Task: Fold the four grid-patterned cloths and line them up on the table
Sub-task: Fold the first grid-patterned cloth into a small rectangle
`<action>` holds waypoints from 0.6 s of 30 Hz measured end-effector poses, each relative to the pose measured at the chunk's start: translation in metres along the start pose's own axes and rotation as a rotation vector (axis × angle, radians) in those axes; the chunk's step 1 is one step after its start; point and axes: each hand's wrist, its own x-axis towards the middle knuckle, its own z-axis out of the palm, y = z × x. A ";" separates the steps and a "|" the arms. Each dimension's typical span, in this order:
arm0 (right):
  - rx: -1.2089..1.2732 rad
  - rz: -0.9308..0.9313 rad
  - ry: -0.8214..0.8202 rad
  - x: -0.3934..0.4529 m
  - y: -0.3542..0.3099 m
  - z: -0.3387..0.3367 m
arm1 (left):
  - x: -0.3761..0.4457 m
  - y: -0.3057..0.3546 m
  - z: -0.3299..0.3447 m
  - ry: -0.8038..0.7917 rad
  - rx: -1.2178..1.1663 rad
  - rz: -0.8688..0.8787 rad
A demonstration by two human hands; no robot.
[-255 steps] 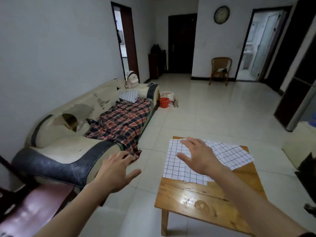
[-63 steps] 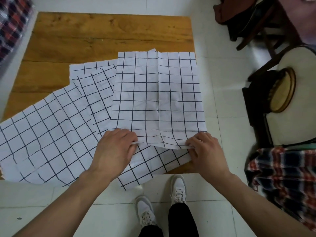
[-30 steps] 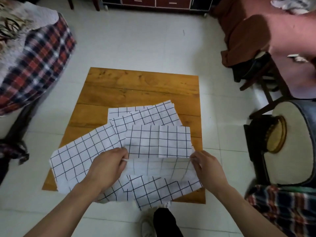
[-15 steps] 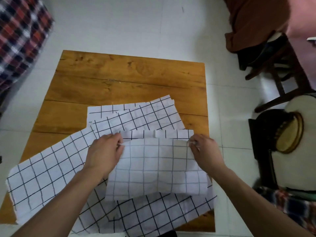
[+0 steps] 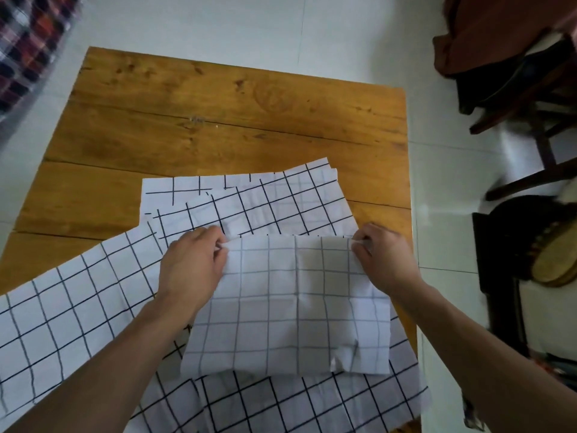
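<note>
Head view, steep downward angle. White tiled floor point(image 5: 218, 23) around a wooden table point(image 5: 218, 114), boards knotted and cracked along the grain, far half bare. Plaid blanket point(image 5: 28, 35), red, dark and white, blurred at upper left corner. Dark wooden chair point(image 5: 530, 98) with brown fabric point(image 5: 487, 29) over it at upper right; below it, dark furniture with a round tan woven pad point(image 5: 555, 264), identity unclear. Four white cloths with black grid lines, overlapping on near half of table. Largest visible: unfolded cloth point(image 5: 62, 317), lying askew at left, running off the frame's left edge. Bottom cloth point(image 5: 281, 404) spread flat at near edge, right corner hanging past the table's right edge. Far cloth point(image 5: 281, 201), apparently layered, tilted, a further white edge showing beneath it on its left side. Folded cloth point(image 5: 290, 307) lying on top of the bottom cloth, doubled over, grid showing fainter grey through the reverse side, vertical crease down the middle, small pucker near lower right corner. Left hand point(image 5: 190, 270) closed in a pinch on the folded cloth's far-left corner, knuckles up. Right hand point(image 5: 384, 257) likewise pinched shut on the far-right corner. Both corners held at the far edge, just beside the far cloth's near edge. No legible writing, brand or label anywhere.
</note>
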 end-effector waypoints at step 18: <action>-0.092 0.050 0.084 -0.057 0.003 -0.013 | -0.049 -0.006 -0.008 0.074 -0.084 0.018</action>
